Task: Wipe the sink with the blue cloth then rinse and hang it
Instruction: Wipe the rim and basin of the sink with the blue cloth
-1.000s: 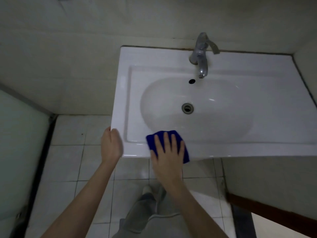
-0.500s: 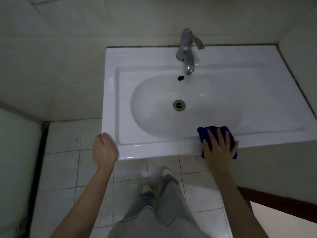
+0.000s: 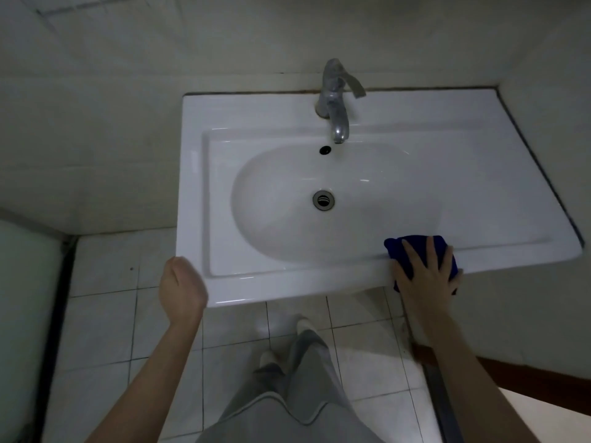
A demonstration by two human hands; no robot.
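Note:
A white ceramic sink (image 3: 499,161) with an oval basin and a metal drain (image 3: 323,200) fills the middle of the view. A chrome faucet (image 3: 334,103) stands at its back edge. My right hand (image 3: 427,276) lies flat with spread fingers on a folded blue cloth (image 3: 415,246), pressing it onto the sink's front rim at the right. My left hand (image 3: 182,289) curls around the sink's front-left corner, its fingers hidden under the rim.
Pale walls close in behind the sink and on its right side. White floor tiles (image 3: 105,314) lie below, with my grey trouser legs (image 3: 297,378) and socked feet under the front rim. A dark brown baseboard (image 3: 524,375) runs at the lower right.
My right hand has slid the blue cloth along the front rim from the left-centre to the right. My left hand has stayed on the front-left corner.

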